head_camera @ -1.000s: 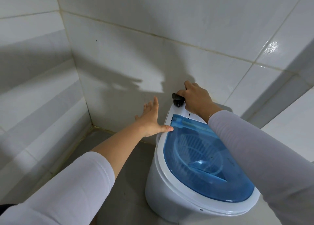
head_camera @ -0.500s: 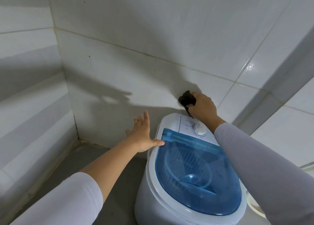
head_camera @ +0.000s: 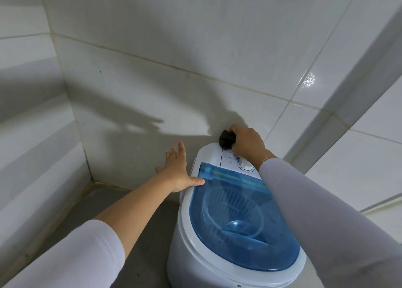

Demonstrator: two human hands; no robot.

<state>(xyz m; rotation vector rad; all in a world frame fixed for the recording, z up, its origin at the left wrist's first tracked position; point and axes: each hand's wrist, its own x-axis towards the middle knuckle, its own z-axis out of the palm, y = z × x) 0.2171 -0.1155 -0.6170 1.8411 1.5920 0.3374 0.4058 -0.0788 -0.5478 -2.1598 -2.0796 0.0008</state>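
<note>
A small white washing machine (head_camera: pixel 185 250) with a clear blue lid (head_camera: pixel 245 222) stands against the tiled wall. Its white panel at the back carries a round dial (head_camera: pixel 247 164). My right hand (head_camera: pixel 247 143) grips a small black crumpled cloth (head_camera: pixel 227 138) at the panel's far edge, close to the wall. My left hand (head_camera: pixel 177 170) is open with straight fingers beside the machine's left rim, and its thumb lies on the corner of the blue lid. Through the lid a ribbed basket shows inside the tub.
White tiled walls (head_camera: pixel 152 70) meet in a corner at the left. The grey floor (head_camera: pixel 139 233) lies open to the left of the machine. A white ledge edge (head_camera: pixel 380 203) runs at the right.
My right hand with the black cloth has shifted slightly along the back of the panel. My left hand stays open beside the lid. The camera view has moved a little.
</note>
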